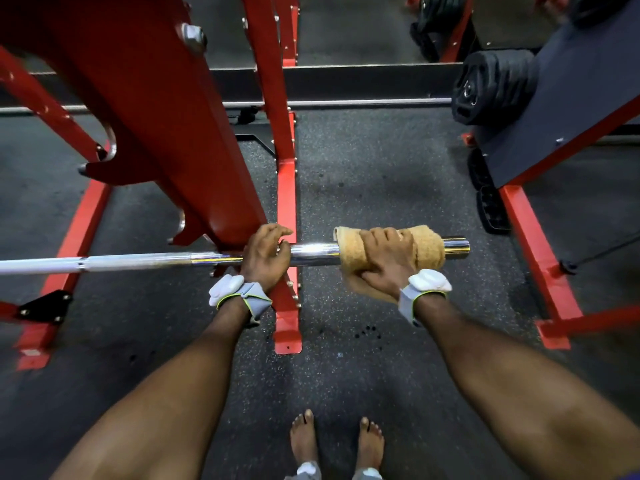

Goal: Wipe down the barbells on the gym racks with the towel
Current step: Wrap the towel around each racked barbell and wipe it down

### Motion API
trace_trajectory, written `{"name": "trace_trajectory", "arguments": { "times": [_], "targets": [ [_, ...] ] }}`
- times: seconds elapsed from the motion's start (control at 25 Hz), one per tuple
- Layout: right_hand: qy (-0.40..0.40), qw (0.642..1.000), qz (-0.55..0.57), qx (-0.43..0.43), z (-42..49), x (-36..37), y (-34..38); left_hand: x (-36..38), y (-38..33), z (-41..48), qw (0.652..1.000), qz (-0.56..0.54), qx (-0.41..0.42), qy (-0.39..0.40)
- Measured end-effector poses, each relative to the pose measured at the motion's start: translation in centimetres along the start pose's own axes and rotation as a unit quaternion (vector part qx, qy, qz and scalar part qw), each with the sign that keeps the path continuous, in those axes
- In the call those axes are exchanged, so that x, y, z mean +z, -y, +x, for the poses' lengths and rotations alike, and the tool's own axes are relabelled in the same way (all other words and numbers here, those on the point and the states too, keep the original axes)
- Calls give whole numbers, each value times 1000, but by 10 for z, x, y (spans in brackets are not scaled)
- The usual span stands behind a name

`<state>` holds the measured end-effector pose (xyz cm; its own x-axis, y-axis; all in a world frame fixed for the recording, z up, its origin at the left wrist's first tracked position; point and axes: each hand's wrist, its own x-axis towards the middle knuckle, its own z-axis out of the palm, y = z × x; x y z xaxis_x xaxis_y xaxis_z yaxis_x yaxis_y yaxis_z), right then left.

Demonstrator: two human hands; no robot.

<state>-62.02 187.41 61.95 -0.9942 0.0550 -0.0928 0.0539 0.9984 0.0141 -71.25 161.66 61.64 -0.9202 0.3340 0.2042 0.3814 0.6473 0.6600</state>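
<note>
A chrome barbell [138, 262] lies level across the red rack [166, 140], its shiny sleeve sticking out to the right. My left hand [265, 258] grips the sleeve right beside the rack upright. An orange-tan towel [429, 249] is wrapped around the sleeve near its right end. My right hand [388, 259] is closed over the towel and the bar inside it. The sleeve's bare tip [457, 245] pokes out past the towel.
A second barbell [363, 102] rests farther back on the same rack. Black weight plates [491, 86] hang on a red and dark storage stand [540, 237] at right. Red rack feet [287, 299] run along the speckled rubber floor. My bare feet [337, 441] stand below.
</note>
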Motion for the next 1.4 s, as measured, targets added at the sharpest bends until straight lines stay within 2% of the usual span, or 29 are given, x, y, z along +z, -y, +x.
{"name": "trace_trajectory", "arguments": {
  "times": [0.08,0.12,0.24,0.28,0.36,0.48,0.6,0.76,0.88,1.12,1.28,1.4],
  "targets": [
    [7,1000,-19,16,9,1,47,-1,2,-1,1000,-10,-21,5],
    [9,1000,-22,-3,14,-1,63,-1,3,-3,1000,-9,-21,9],
    [9,996,-1,-91,17,-6,34,-2,5,-4,999,-16,-26,14],
    [7,995,7,-94,14,-7,15,-3,8,-3,999,-20,-32,18],
    [12,999,-21,-43,10,-8,-5,-1,9,-2,999,-19,-39,30],
    [20,998,-46,31,14,-7,31,0,7,0,998,-11,-57,21],
    [27,998,-44,22,18,-9,48,3,6,-3,999,1,-30,19],
    [26,999,-42,-12,20,-10,33,1,12,1,999,7,-45,26],
    [16,999,-32,8,22,-9,42,1,12,5,998,-1,-48,35],
    [44,998,-15,35,29,-17,66,-13,26,-2,999,-30,10,42],
    [31,999,-21,-12,37,-13,134,-22,30,0,998,-12,28,59],
    [5,993,-41,-107,37,-11,104,-27,38,0,997,11,27,68]
  ]
}}
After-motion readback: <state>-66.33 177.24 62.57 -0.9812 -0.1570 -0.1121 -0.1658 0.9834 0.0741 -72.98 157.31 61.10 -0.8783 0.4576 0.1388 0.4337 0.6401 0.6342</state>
